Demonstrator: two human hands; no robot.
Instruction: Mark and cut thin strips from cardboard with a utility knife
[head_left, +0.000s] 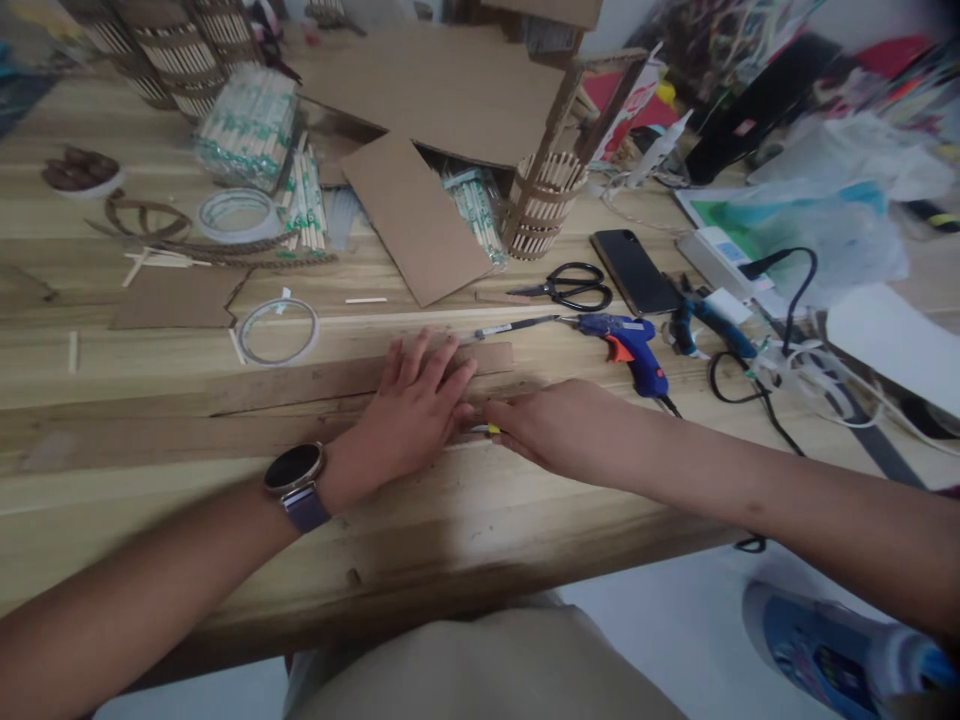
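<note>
My left hand, with a watch on its wrist, lies with fingers spread on cardboard strips. One is a long flat strip; a shorter strip lies just behind it. Right beside my left fingertips, my right hand is closed round a small tool with a yellow part, probably a cutter; most of it is hidden in the fist. Its tip is near my left thumb, at the strip's right end. A pen lies behind my hands, near a blue glue gun.
Black scissors, a phone and pliers lie behind the glue gun. A tape roll is at left. A stick basket stands beside cardboard. Cables lie at right.
</note>
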